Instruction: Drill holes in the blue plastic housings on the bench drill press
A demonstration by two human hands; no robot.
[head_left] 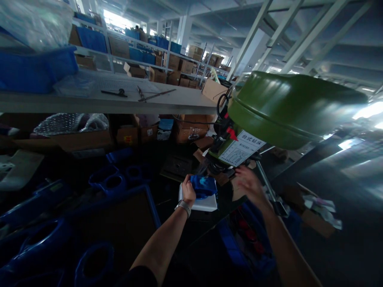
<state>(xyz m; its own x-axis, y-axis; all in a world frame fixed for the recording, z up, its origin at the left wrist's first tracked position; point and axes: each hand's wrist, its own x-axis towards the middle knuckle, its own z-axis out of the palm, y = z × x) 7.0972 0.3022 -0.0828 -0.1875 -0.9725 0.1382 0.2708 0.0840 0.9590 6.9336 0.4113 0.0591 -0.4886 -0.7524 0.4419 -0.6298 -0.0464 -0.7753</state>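
Observation:
My left hand [188, 192], a watch on its wrist, is closed on a glossy blue part [206, 186]. The part rests over a white block [206, 204] below the head of a green bench drill press [281, 103]. My right hand [251, 184] is raised at the right side of the drill head, beside a metal bar [266, 175]. Its fingers are stretched out and slightly blurred, with nothing seen in them. The drill bit is hard to make out in the dark.
Several blue castings [115, 181] lie at the left around a blue-rimmed tray [152, 207]. A blue crate [230, 243] with red pieces stands low at the right. Behind runs a shelf [185, 95] with tools and papers, with cardboard boxes [191, 129] underneath.

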